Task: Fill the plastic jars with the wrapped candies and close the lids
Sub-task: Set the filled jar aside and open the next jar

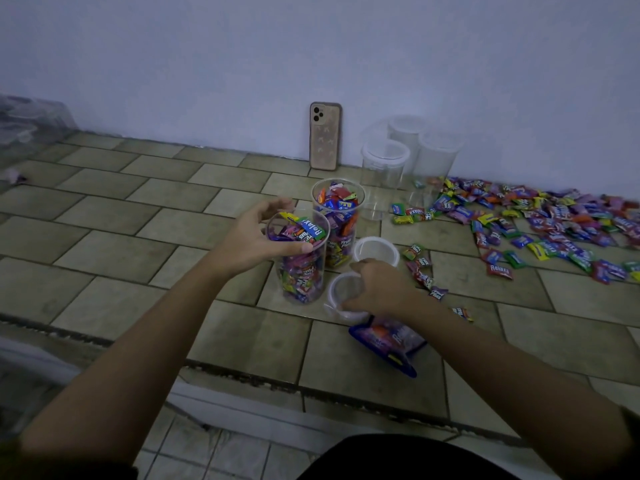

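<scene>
Jar handling: thin clear plastic, probably light in itself but weighted by its load; smooth wall likely slippery and a little flexible, so best circled just under the rim and kept upright while open.
Lid handling: probably very light, stiff at the ring; best pinched by opposite sides of the rim, laid level on the jar mouth, then pressed or turned home (closure type not readable).
Near jar (301,268): tall see-through cylinder, upright, packed to the brim with bright wrappers, a green "Relaxa" piece poking over the rim; lidless; mid tiled floor (138,220), short of its near edge.
Far jar (341,220): same build, equally full, lidless; just behind the near jar on the wall side, apparently touching it.
Left grip (256,237): clasped on the near jar's top, thumb across the front wall, fingers curved behind the rim.
Right grip (377,285): fingers curled over the near lid (337,289), thumb at its rim; lid seemingly resting on the floor just right of the near jar.
Far lid (375,251): whitish ring, flat on the floor beside the far jar, untouched.
Loose candies (540,223): wide scatter toward the floor's right edge, along the wall.
Candy bag (391,341): blue, crumpled, partly under the right forearm.
Empty jars (384,168): lidded cluster against the wall.
Phone (325,136): propped upright against the wall.
</scene>
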